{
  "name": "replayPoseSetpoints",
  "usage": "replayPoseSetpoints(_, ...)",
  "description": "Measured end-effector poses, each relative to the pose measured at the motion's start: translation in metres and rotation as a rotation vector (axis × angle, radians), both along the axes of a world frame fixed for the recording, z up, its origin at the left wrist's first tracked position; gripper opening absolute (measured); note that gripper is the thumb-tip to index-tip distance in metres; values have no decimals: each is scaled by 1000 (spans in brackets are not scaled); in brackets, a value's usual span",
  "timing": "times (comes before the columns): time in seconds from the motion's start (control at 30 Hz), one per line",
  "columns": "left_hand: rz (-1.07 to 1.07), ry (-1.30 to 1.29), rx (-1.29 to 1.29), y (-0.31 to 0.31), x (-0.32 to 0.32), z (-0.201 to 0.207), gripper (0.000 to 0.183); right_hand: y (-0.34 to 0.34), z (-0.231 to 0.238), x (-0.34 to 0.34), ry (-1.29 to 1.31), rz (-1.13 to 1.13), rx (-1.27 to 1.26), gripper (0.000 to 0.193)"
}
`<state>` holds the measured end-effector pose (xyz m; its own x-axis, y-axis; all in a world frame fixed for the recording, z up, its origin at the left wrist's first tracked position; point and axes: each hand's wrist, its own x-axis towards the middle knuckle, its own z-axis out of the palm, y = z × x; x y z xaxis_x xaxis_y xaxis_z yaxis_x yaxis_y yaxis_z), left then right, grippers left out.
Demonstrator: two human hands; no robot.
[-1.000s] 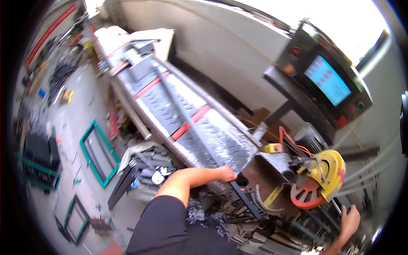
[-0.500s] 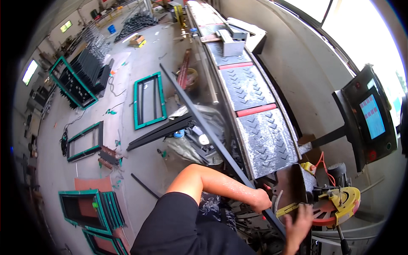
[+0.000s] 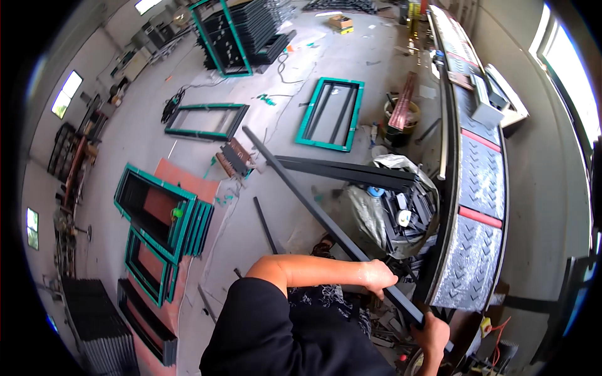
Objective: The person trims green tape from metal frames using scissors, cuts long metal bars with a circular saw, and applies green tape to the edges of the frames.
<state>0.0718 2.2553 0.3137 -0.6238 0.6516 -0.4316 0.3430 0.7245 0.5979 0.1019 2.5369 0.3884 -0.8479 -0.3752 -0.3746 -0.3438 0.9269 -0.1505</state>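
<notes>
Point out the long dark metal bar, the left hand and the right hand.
Long dark metal bar [image 3: 301,188], head view, mid-length.
Left hand [image 3: 379,277], head view, knuckles.
Right hand [image 3: 431,332], head view, back of hand.

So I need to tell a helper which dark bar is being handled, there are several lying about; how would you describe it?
Start at the long checker-plate bench on the right side of the workshop. Beside its near end, both hands, left and right, grip one long dark metal bar. Unlike the stacked bars lying flat nearby, it slants up alone, its far end reaching over the floor toward the green frames.
</notes>
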Motion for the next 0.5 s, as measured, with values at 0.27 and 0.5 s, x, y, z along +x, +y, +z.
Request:
replayPoseSetpoints(0.27,321,-45,139,-170,4,-92,48,-198,-37,-82,91,386,251,34)
replayPoseSetpoints(0.5,607,33,-87,-310,-18,-203,45,-383,-136,-138,7,456,229,5)
